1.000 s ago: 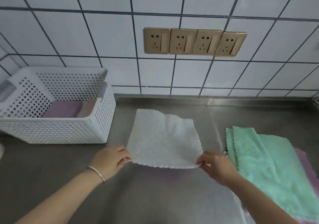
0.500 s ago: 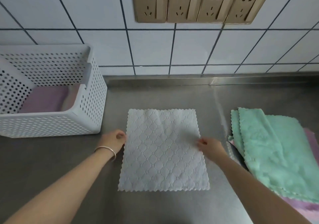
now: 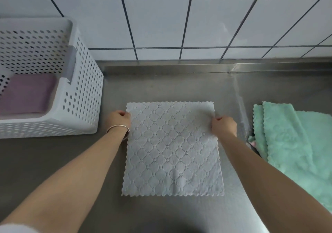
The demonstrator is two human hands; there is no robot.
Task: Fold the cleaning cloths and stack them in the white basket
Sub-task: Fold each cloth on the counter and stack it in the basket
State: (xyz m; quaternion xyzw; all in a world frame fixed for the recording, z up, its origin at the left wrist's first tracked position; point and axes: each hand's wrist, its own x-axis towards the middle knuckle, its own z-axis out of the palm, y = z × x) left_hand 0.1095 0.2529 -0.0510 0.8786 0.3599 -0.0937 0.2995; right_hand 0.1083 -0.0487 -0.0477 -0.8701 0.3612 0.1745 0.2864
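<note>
Two hands, left [image 3: 119, 119] and right [image 3: 223, 126], pinch one grey cloth [image 3: 172, 148]; perhaps three green cloths [image 3: 291, 143].

One white basket [image 3: 80, 96] at the left. One purple folded cloth [image 3: 27, 94] showing inside it. One grey cloth [image 3: 172, 148] spread at centre frame. At the right edge, two green cloths [image 3: 291, 143] overlapping. Two hands: left [image 3: 119, 119], right [image 3: 223, 126]. One bracelet [image 3: 117, 127].
</note>
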